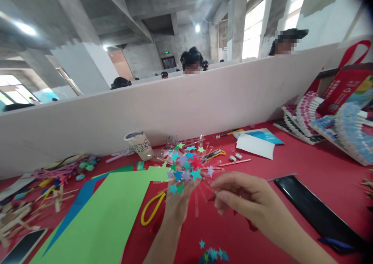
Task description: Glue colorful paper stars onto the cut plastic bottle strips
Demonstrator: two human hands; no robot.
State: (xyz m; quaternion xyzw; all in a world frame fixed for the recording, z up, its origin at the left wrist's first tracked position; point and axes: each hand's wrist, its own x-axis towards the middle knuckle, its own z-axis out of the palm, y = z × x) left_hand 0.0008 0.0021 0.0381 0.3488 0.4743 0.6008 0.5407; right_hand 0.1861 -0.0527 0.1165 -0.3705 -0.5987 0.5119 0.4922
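A bunch of clear strips tipped with teal, green, purple and red stars [182, 161] rises above the table. My left hand [178, 203] is closed around its lower part, and the stars partly cover the fingers. Just to the right, my right hand [244, 198] is curled with thumb and fingers close together. A small dark tip shows by its thumb, but what it belongs to is hidden. Loose teal and green stars [214, 255] lie in a small pile at the near edge. Beside my left wrist sits a yellow loop handle [151, 210].
Green sheets [116, 209] and blue paper [71, 211] cover the left. A cup [139, 145], cutter [215, 154] and white card [255, 145] stand or lie toward the partition [163, 108]. A black phone-like slab [314, 209] and folded-paper crafts [349, 130] are right.
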